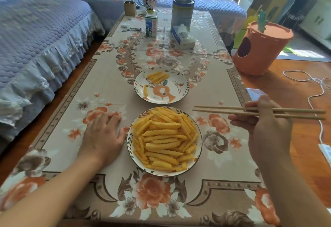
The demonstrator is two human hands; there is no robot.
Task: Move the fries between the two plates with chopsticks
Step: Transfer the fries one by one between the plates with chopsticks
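Observation:
A near plate (130, 143) holds a big heap of crinkle-cut fries (164, 137). Behind it a far plate (180, 90) with an orange animal print carries several fries (157, 77), most near its back rim and one at its left. My right hand (266, 130) grips a pair of wooden chopsticks (220, 110) to the right of the near plate; their tips point left, level above the cloth, with nothing between them. My left hand (103, 135) lies flat on the tablecloth, fingers apart, thumb close to the near plate's left rim.
Further back on the table stand a milk carton (151, 26), a tissue pack (182, 37), a tall tin (182, 12), a mug (148, 2) and a small brown box (130, 8). An orange bin (259, 47) stands right. A sofa (35, 35) runs left. White cable (317, 99) on floor.

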